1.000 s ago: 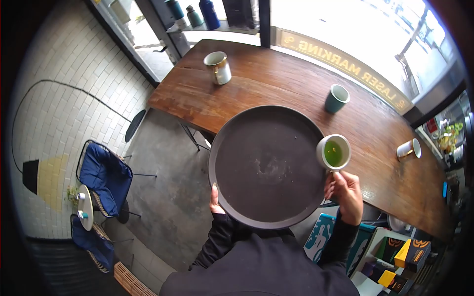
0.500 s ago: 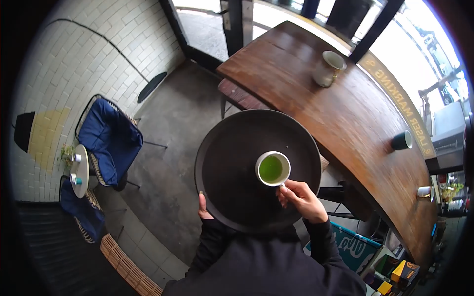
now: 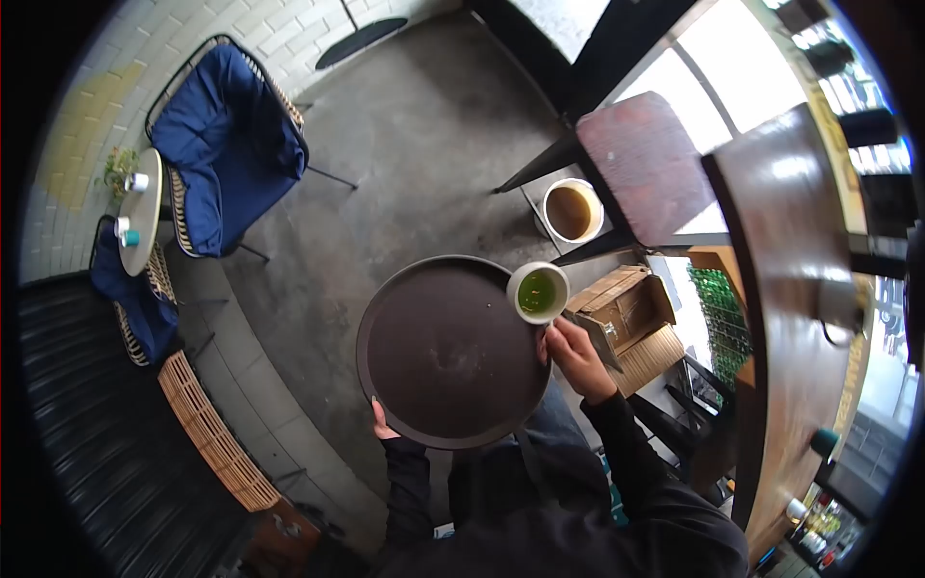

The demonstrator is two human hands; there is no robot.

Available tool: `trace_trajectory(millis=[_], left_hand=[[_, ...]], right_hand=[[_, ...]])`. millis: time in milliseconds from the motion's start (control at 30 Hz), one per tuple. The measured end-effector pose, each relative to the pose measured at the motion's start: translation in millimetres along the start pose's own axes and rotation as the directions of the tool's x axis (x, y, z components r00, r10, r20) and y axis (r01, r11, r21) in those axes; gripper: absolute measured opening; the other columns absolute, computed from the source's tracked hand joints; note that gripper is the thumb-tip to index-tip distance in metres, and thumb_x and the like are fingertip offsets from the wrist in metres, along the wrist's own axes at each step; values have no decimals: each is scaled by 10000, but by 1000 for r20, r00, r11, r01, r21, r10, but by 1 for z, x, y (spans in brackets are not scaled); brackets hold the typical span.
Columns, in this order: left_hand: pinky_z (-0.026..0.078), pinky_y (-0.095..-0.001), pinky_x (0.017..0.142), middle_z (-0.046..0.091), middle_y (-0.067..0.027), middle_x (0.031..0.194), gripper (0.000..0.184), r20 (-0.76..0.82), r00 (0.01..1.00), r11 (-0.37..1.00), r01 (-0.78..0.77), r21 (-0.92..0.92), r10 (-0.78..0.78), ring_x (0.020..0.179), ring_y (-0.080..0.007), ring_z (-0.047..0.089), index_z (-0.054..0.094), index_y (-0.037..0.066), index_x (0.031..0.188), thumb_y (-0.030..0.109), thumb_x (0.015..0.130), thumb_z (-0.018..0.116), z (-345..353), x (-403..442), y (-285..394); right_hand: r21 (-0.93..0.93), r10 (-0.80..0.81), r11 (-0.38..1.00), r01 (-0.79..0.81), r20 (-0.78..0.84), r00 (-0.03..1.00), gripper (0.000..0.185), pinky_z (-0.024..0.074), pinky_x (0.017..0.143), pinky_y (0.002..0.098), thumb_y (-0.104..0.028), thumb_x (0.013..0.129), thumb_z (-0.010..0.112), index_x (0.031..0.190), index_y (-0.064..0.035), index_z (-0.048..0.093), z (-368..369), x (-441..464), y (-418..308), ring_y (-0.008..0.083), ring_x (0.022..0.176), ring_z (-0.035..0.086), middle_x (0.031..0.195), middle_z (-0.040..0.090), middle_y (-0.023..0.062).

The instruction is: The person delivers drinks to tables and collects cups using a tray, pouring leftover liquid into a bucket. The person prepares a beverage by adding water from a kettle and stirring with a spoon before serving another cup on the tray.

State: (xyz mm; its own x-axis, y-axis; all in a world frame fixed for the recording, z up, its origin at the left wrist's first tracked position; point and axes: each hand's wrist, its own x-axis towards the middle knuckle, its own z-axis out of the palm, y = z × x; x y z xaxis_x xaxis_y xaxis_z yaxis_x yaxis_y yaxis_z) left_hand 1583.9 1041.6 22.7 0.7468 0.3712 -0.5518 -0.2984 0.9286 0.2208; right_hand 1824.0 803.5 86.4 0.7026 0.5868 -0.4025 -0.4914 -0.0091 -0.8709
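Note:
A round dark brown tray [image 3: 434, 347] is held in front of me by my left hand [image 3: 383, 420]; the thumb lies at its lower-left rim and the other fingers are hidden underneath. My right hand [image 3: 580, 361] is closed on the handle of a white mug [image 3: 517, 287] holding bright green liquid. The mug is upright at the tray's upper-right rim; I cannot tell whether it touches the tray. Apart from a few small specks, nothing lies on the tray.
To the right runs a wooden counter [image 3: 785, 202] with cups on it. A stool [image 3: 646, 159], a bucket [image 3: 548, 204] of brown liquid and a cardboard box [image 3: 641, 313] stand nearby. Left are a blue-cushioned chair [image 3: 226, 144], a small round table [image 3: 146, 217] and a slatted bench [image 3: 217, 429].
The mug has gone from over the tray's middle right to its upper-right rim, in my right hand. My view has turned right and down, bringing the bucket and box into sight.

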Motion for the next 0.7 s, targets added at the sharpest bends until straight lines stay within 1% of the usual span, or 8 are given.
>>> trace_trajectory(millis=[100, 167, 233, 300, 433, 500, 567, 700], left_hand=[[458, -482, 1002, 499, -147, 1381, 613, -61, 995, 994, -73, 82, 78, 1199, -336, 528, 423, 45, 1407, 494, 989, 436, -64, 23, -14], [457, -483, 1002, 503, -146, 1376, 615, -125, 988, 992, -77, 101, 89, 1197, -337, 529, 418, 45, 1409, 496, 990, 432, -89, 42, -26], [456, -484, 1002, 508, -145, 1370, 618, -192, 977, 991, -69, 115, 90, 1195, -339, 530, 414, 45, 1411, 498, 991, 427, -111, 51, -44], [454, -485, 1003, 506, -144, 1372, 619, -320, 938, 982, -81, 171, 133, 1189, -337, 536, 410, 44, 1412, 499, 992, 418, -133, 60, -73], [459, -478, 999, 508, -144, 1370, 612, -445, 886, 989, -84, 121, 130, 1179, -333, 544, 432, 42, 1396, 502, 993, 413, -156, 78, -130], [458, -475, 1000, 510, -143, 1371, 609, -487, 868, 994, -64, 84, 97, 1181, -331, 543, 433, 41, 1395, 499, 994, 415, -164, 79, -144], [458, -473, 1001, 511, -142, 1371, 607, -509, 858, 998, -50, 44, 66, 1184, -330, 543, 435, 40, 1394, 497, 995, 418, -174, 77, -156], [457, -468, 1003, 513, -141, 1372, 602, -527, 850, 999, -31, -20, 16, 1188, -326, 541, 439, 37, 1393, 491, 997, 423, -194, 69, -162]], right_hand=[[190, 13, 982, 10, -118, 993, 249, 425, 667, 240, -237, 1041, 447, 947, -19, 525, -29, 61, 59, 87, 721, 514, 808, 524, 13], [177, -9, 983, 40, -169, 986, 253, 427, 671, 251, -254, 1041, 453, 951, -28, 523, -60, 106, 111, 91, 723, 507, 809, 519, 15], [42, 0, 999, 14, -304, 953, 248, 429, 673, 261, -270, 1038, 465, 953, -43, 517, -92, 147, 158, 90, 725, 493, 796, 504, 10], [151, 63, 988, 6, -447, 892, 219, 430, 649, 269, -255, 1031, 474, 938, -63, 522, -121, 188, 192, 103, 690, 494, 775, 492, 7], [364, 60, 921, 140, -487, 871, 192, 441, 627, 298, -238, 1016, 508, 925, -69, 530, -209, 257, 274, 123, 661, 509, 780, 506, 14], [394, 194, 917, 71, -592, 782, 206, 437, 636, 313, -251, 1011, 517, 963, -52, 527, -238, 280, 289, 141, 645, 475, 738, 467, 13], [408, 257, 912, 34, -635, 729, 212, 412, 586, 310, -251, 1010, 506, 953, -47, 512, -275, 299, 312, 140, 611, 442, 713, 445, 14], [376, 389, 917, -133, -772, 503, 217, 349, 456, 301, -262, 1003, 503, 938, -55, 497, -314, 325, 329, 131, 476, 379, 634, 409, 10]])
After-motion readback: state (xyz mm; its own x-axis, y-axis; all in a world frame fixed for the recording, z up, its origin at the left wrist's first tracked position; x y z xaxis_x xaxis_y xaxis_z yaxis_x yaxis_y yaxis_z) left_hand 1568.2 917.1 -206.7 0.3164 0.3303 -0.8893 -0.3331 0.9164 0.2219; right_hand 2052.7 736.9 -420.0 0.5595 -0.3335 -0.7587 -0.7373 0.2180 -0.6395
